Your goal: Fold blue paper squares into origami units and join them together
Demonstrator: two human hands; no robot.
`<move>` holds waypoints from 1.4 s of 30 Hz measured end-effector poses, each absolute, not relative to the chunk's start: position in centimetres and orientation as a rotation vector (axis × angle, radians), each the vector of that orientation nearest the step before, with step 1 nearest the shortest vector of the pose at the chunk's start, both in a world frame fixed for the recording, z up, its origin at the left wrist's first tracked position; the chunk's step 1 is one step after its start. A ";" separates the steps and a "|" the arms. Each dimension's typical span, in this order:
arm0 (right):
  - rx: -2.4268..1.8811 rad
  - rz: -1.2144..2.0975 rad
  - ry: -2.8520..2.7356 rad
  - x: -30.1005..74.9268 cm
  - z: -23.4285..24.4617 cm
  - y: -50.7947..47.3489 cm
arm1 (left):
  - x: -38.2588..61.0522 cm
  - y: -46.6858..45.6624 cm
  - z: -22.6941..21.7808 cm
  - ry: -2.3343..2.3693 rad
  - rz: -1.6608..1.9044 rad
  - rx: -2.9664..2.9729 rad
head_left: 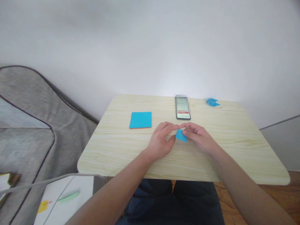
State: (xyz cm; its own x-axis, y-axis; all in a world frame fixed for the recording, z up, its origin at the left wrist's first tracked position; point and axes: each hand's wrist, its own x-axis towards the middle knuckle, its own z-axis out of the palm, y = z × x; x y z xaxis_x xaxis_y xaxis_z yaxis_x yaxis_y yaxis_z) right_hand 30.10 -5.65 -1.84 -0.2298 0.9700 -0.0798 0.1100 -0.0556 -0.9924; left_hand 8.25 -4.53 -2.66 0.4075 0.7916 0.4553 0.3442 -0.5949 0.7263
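My left hand [161,139] and my right hand [199,136] meet over the middle of a pale wooden table [117,150]. Both pinch a small folded piece of blue paper [181,135] between fingertips and thumbs. The paper sits just above the tabletop, partly covered by my fingers. A stack of square blue paper [140,120] lies flat to the left of my hands. A finished-looking folded blue paper shape [212,102] rests at the far right of the table.
A phone [182,108] lies face up just beyond my hands. A grey padded case [28,125] leans to the left of the table, with a cable [47,180] running below it. A white wall stands behind the table.
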 end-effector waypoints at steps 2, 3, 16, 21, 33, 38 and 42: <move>-1.181 1.458 -1.456 30.3 -1.6 -5.5 | 8.2 -4.5 -2.8 0.929 1.132 2.181; -1.183 1.476 -1.479 30.3 -1.5 -5.3 | 8.2 -4.5 -2.8 0.930 1.141 2.200; -1.417 0.547 -1.851 30.6 -3.1 -6.8 | 8.8 -5.1 -2.9 1.243 0.774 2.644; -1.366 0.345 -2.048 30.9 -3.7 -8.2 | 9.1 -4.8 -3.0 1.233 0.753 2.560; -1.451 0.300 -2.103 30.9 -3.9 -7.0 | 8.8 -3.9 -3.1 1.332 0.777 2.276; -1.457 0.303 -2.087 30.9 -3.7 -7.0 | 8.9 -3.8 -3.1 1.366 0.788 2.259; -1.480 0.321 -2.038 30.7 -3.7 -7.1 | 8.9 -3.9 -3.1 1.398 0.798 2.244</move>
State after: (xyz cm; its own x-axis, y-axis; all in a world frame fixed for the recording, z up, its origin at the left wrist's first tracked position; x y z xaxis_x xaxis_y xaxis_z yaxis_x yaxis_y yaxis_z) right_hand 30.73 -7.11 -3.67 -0.2044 0.9250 0.3202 0.7816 0.3512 -0.5156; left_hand 8.93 -3.86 -3.08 0.3448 0.9005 0.2649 0.6864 -0.4344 0.5832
